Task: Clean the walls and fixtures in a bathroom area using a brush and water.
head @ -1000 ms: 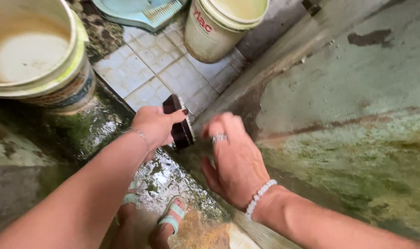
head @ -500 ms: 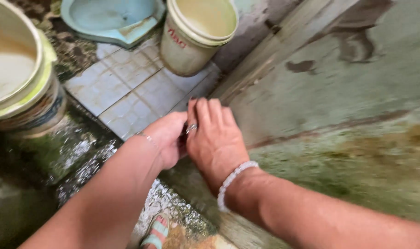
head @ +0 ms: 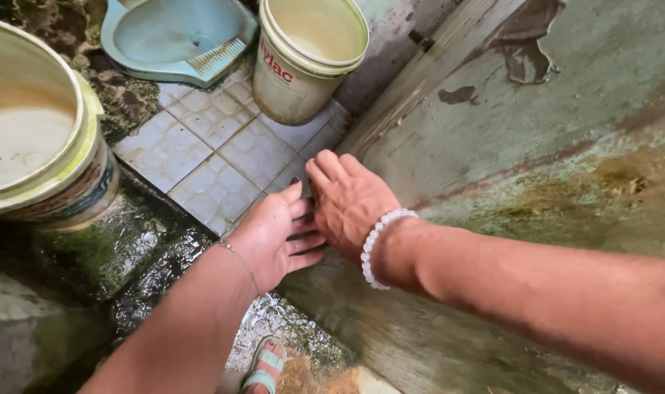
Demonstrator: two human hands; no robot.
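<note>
My right hand [head: 350, 201], with a white bead bracelet on the wrist, lies palm-down and cupped at the foot of the stained green wall [head: 536, 146]. The dark scrub brush seen earlier is hidden beneath it. My left hand [head: 274, 233], wearing a thin chain bracelet, sits just left of the right one. Its fingers are spread and touch the right hand's edge, and it holds nothing visible.
A cream bucket [head: 285, 84] of water stands in the corner beyond my hands. A larger bucket [head: 70, 182] sits on the left ledge. A pale blue squat toilet pan [head: 172, 36] lies at the top. The white floor tiles [head: 208, 160] are wet, and my sandalled foot [head: 263, 368] is below.
The brush left my left hand as the two hands met. That hand has spread open, my right hand now covers the brush spot by the wall, and the view shifted right.
</note>
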